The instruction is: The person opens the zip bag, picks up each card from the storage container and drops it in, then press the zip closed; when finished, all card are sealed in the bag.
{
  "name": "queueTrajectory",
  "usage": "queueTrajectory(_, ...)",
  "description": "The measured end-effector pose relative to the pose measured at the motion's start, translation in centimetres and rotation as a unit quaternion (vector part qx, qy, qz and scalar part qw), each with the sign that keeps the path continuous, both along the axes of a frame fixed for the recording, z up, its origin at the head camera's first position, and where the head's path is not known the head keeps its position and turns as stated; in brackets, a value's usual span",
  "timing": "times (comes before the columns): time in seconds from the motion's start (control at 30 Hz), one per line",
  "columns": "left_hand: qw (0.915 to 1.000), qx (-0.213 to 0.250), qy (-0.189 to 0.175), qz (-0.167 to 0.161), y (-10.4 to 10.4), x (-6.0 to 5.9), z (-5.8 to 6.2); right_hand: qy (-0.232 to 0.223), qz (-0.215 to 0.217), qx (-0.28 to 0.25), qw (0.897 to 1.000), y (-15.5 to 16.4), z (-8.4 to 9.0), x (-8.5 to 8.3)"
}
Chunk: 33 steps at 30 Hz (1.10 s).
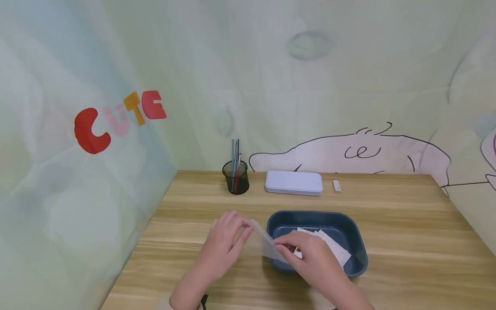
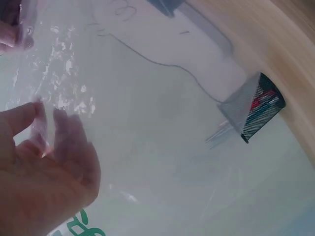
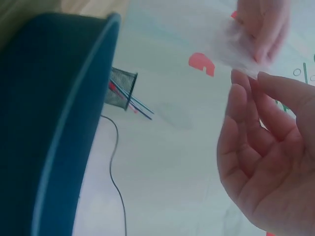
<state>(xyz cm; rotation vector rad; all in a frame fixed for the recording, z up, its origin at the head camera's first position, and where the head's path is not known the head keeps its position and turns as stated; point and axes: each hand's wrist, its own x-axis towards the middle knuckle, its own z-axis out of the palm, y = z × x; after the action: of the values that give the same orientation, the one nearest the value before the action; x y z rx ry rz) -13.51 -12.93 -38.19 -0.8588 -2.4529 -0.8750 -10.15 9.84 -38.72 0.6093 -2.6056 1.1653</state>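
Note:
A thin clear plastic bag [image 1: 273,252] is stretched between both hands over the left side of a dark blue bin. My left hand [image 1: 226,241] pinches its far left edge; in the left wrist view, the left fingers [image 2: 74,152] show through the film. My right hand [image 1: 310,254] pinches the bag's near edge above the bin [image 1: 358,243]. In the right wrist view, the right thumb and fingertips meet on the film [image 3: 234,51]. White flat packets [image 1: 337,249] lie in the bin, partly hidden by the right hand.
Behind the bin stand a black mesh pen cup [image 1: 237,183] with pens, a white case [image 1: 293,182] and a small white eraser-like block [image 1: 336,186]. Printed fabric walls enclose the back and sides of the wooden table [image 1: 407,232].

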Motion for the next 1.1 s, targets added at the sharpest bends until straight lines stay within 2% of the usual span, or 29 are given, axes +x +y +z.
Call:
queueTrajectory(0.07,0.9992,-0.001,0.038,0.013,0.4,0.1,0.2,0.002,0.005,-0.008,1.0,-0.1,-0.3,0.0)
queueTrajectory(0.13,0.9964,0.021,0.076,0.031,0.9,0.3,0.2,0.006,-0.005,-0.017,1.0,-0.3,-0.6,0.0)
queueTrajectory(0.2,0.9888,0.07,0.123,0.047,1.4,0.6,0.1,0.013,-0.029,-0.03,0.999,-0.4,-0.8,0.1)
queueTrajectory(0.27,0.9774,0.124,0.164,0.05,2.0,0.9,-0.1,0.021,-0.056,-0.047,0.997,-0.5,-0.9,0.1)
queueTrajectory(0.33,0.971,0.161,0.173,0.037,2.6,1.3,-0.3,0.032,-0.079,-0.068,0.994,-0.5,-0.8,0.2)
queueTrajectory(0.4,0.9761,0.165,0.141,0.013,3.2,1.8,-0.5,0.04,-0.088,-0.086,0.992,-0.5,-0.7,0.2)
queueTrajectory(0.5,0.9879,0.145,0.049,-0.024,4.1,2.4,-0.9,0.053,-0.071,-0.102,0.991,-0.5,-0.7,0.4)
queueTrajectory(0.57,0.9904,0.133,-0.001,-0.035,4.5,2.9,-1.0,0.06,-0.048,-0.103,0.992,-0.5,-0.6,0.6)
queueTrajectory(0.6,0.9905,0.131,-0.014,-0.041,4.7,3.1,-1.1,0.067,-0.038,-0.103,0.992,-0.5,-0.6,0.7)
queueTrajectory(0.7,0.9898,0.132,-0.026,-0.047,5.0,3.4,-1.0,0.086,-0.011,-0.105,0.991,-0.7,-0.7,0.9)
queueTrajectory(0.93,0.9905,0.132,-0.025,-0.029,5.0,3.5,-0.8,0.108,0.031,-0.116,0.987,-0.6,-1.0,0.9)
queueTrajectory(1.03,0.9911,0.122,-0.046,-0.029,4.7,3.6,-0.7,0.102,0.052,-0.134,0.984,-0.5,-1.1,0.8)
queueTrajectory(1.1,0.9912,0.111,-0.062,-0.035,4.5,3.6,-0.6,0.081,0.065,-0.152,0.983,-0.4,-1.0,0.8)
